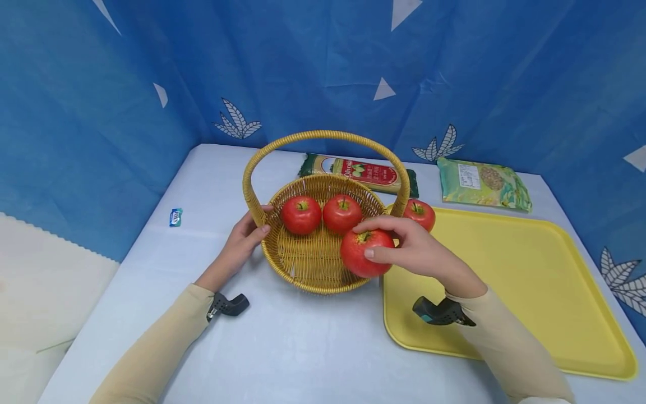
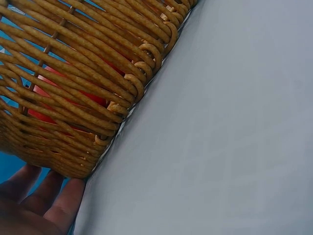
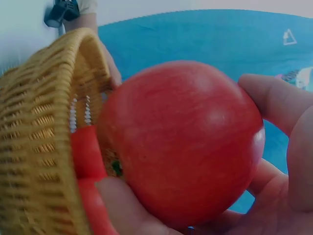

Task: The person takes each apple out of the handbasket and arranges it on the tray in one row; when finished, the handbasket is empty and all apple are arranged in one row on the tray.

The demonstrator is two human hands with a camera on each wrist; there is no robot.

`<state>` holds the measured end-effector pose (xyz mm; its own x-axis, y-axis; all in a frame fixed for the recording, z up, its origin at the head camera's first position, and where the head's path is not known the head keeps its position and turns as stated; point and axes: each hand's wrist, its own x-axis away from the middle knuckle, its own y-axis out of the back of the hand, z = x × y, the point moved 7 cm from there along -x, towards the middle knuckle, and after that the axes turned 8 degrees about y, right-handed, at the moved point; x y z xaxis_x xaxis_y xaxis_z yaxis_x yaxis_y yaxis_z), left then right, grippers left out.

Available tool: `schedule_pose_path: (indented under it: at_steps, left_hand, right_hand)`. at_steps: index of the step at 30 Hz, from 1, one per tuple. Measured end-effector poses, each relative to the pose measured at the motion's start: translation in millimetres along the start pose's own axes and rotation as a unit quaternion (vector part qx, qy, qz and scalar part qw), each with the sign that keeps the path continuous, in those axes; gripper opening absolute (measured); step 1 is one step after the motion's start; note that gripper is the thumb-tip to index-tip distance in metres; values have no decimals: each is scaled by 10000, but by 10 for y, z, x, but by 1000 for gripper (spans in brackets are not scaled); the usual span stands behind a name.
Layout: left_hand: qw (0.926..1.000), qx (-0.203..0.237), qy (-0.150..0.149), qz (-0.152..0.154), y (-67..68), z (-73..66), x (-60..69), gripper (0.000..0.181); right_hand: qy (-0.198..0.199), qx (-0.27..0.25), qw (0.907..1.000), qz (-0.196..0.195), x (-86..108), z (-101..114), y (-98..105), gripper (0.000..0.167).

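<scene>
A round wicker basket (image 1: 313, 264) with a tall arched handle stands on the white table. My left hand (image 1: 244, 238) holds its left side by the rim, near the foot of the handle; the left wrist view shows fingertips (image 2: 66, 200) against the outer weave. Two red apples (image 1: 301, 215) (image 1: 342, 214) lie inside, toward the back. Between thumb and fingers, my right hand (image 1: 416, 247) grips a third apple (image 3: 188, 142) over the basket's right rim. Behind that hand, another red apple (image 1: 421, 213) sits at the tray's far left corner, partly hidden.
A yellow tray (image 1: 510, 269) lies to the right of the basket. Behind the basket is a pasta packet (image 1: 370, 173), and a green-yellow bag (image 1: 484, 184) lies at the back right. One small blue-green wrapper (image 1: 175, 217) rests on the left. Blue curtain hangs behind.
</scene>
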<state>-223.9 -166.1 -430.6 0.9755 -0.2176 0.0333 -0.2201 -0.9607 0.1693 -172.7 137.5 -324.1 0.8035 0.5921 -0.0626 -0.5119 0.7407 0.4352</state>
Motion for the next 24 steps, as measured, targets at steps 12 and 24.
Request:
schedule_pose_path:
  at_steps: [12,24]
  left_hand:
    - [10000,11,8,-14,6,1,1,49]
    - [9999,-72,66,-29,9,14,7,48]
  right_hand:
    - [561,-130,9983,-111,382,-42,224,37]
    - [800,-519,9937,-590,699,-246,767,49]
